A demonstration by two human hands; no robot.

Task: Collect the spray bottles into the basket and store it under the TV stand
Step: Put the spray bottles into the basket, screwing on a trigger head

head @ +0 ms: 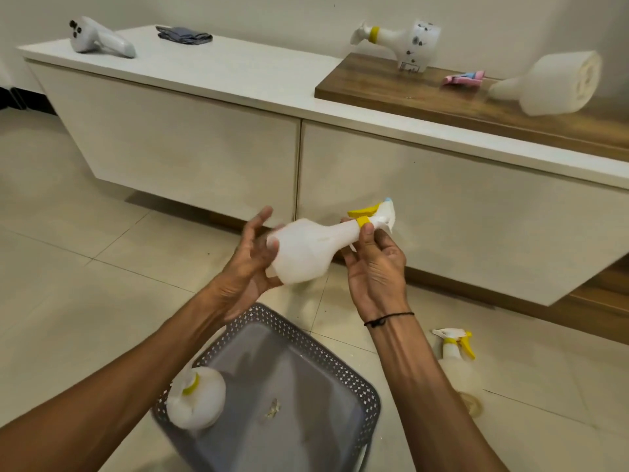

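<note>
A white spray bottle [306, 248] with a yellow trigger lies sideways in the air above the grey perforated basket [354, 373]. My right hand [376, 264] pinches its neck by the yellow collar. My left hand [246, 264] cups its base, fingers spread against it. One spray bottle [195, 401] stands inside the basket at its left edge. Another spray bottle [457, 366] lies on the floor to the right. On the TV stand [204, 131] sit a patterned spray bottle [406, 42] and a plain white bottle [551, 85] on its side.
A white controller [98, 37] and a folded grey cloth [183, 35] rest on the stand's white top. A pink cloth [463, 79] lies on the wooden slab [391, 93]. A shadowed gap [177, 207] runs under the stand above the tiled floor.
</note>
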